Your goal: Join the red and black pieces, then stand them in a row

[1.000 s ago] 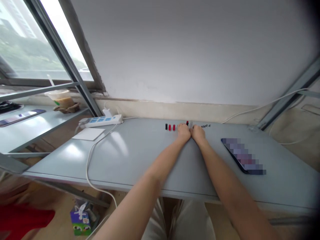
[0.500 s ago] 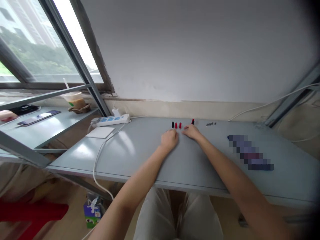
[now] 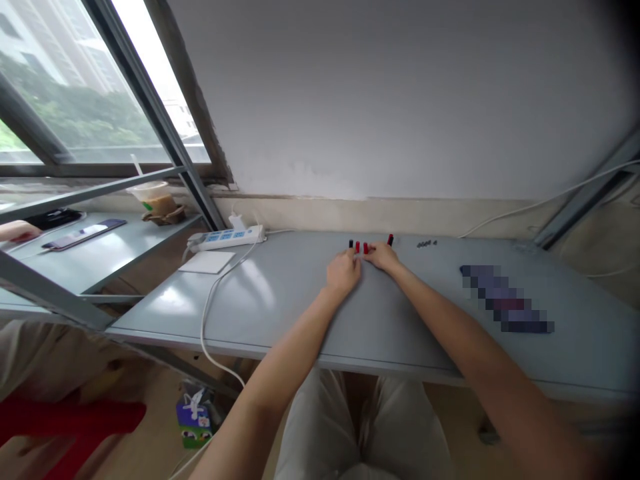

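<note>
A short black cylinder (image 3: 351, 244) and two short red cylinders stand in a row near the back of the grey table (image 3: 280, 280). My left hand (image 3: 344, 270) rests just in front of the black one with its fingers curled in; whatever they hold, if anything, is hidden. From the right, the thumb and forefinger of my right hand (image 3: 381, 256) close at the right-hand red cylinder (image 3: 365, 248). Behind that hand stands a dark cylinder with a red top (image 3: 391, 239), partly covered. Several tiny dark pieces (image 3: 427, 244) lie to its right.
A white power strip (image 3: 227, 237) and a flat white panel (image 3: 207, 262) lie at the left, crossed by a white cable (image 3: 204, 320). A pixelated dark item (image 3: 505, 298) is on the right. Beyond the metal frame are a drink cup (image 3: 157, 200), a phone (image 3: 85, 234) and another person's hand (image 3: 17, 231).
My right hand has moved left to the right-hand red cylinder. My left hand has edged forward, closer to the black one. The whole view has shifted slightly.
</note>
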`<state>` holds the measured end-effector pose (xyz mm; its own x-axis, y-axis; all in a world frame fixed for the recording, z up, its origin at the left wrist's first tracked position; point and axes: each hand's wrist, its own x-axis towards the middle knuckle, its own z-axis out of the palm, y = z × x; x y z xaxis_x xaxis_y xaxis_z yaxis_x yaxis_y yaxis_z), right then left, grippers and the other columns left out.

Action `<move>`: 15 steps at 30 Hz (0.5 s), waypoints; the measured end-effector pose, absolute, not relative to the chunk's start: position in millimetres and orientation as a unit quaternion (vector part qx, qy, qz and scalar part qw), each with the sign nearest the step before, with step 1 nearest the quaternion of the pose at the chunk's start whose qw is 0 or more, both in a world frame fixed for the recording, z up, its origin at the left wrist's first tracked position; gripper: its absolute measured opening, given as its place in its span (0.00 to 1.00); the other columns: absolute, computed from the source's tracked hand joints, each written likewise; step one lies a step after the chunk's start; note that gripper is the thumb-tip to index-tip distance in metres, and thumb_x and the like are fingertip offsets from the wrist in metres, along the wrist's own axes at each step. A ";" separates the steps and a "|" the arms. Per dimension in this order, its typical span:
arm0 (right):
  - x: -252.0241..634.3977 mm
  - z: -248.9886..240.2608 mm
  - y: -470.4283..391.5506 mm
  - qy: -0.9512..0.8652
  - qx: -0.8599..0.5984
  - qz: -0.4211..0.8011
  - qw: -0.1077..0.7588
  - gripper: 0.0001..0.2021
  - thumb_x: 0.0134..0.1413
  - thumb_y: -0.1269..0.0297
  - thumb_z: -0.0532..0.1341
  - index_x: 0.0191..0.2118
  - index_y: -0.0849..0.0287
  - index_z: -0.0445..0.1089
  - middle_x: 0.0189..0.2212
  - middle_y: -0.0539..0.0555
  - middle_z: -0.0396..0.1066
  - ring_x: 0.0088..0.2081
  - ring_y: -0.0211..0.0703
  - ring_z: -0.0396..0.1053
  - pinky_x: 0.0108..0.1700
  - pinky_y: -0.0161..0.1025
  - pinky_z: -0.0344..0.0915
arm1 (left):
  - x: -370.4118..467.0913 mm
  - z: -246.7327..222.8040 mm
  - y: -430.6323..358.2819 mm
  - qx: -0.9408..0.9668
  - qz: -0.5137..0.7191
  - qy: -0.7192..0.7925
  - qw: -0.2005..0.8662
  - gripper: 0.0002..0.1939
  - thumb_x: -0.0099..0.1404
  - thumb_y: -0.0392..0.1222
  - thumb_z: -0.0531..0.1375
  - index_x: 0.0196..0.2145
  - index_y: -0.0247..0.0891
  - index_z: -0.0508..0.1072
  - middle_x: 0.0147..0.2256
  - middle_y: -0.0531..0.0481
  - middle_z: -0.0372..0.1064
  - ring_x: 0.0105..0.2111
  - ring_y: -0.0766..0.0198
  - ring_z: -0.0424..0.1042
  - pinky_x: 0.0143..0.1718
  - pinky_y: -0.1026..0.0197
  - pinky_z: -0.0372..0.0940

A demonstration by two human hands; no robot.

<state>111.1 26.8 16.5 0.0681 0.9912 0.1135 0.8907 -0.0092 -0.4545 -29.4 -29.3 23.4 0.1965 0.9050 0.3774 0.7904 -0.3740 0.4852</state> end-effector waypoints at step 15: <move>131.1 29.2 -35.6 -0.791 -0.590 -0.092 0.136 0.06 0.54 0.64 0.56 0.32 0.59 0.68 0.32 0.56 0.72 0.38 0.46 0.66 0.42 0.42 0.50 | -13.4 8.2 -17.4 0.706 0.401 0.499 0.303 0.07 0.61 0.35 0.53 0.35 0.34 0.70 0.31 0.48 0.71 0.29 0.69 0.68 0.34 0.66 0.62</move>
<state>131.1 -35.6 29.2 -0.2671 0.9074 0.3246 0.9577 0.2872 -0.0149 -13.4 -17.4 8.2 0.1815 0.9473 0.2641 0.4611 -0.3191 0.8280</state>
